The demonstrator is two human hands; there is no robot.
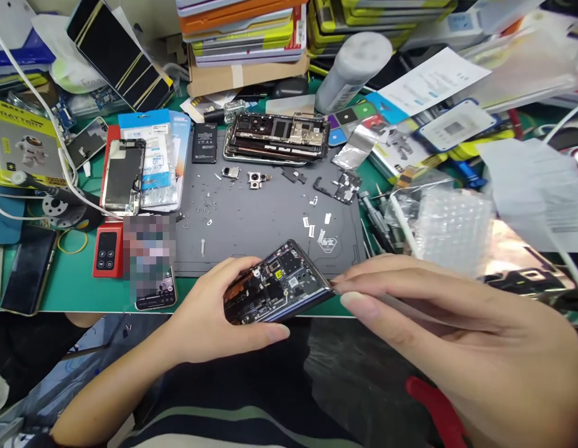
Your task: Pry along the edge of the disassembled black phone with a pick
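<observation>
Presumably the opened phone (278,283), gripped edge-on in the left hand (209,317) over the near table (69,286) edge, could slip or get its exposed board scratched if the right hand (456,330) (fingers pinched shut on thin tweezers (363,298)) pushes too hard.

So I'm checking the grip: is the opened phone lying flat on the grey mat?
No, the left hand holds the opened phone tilted above the table edge, nearer than the grey mat.
</observation>
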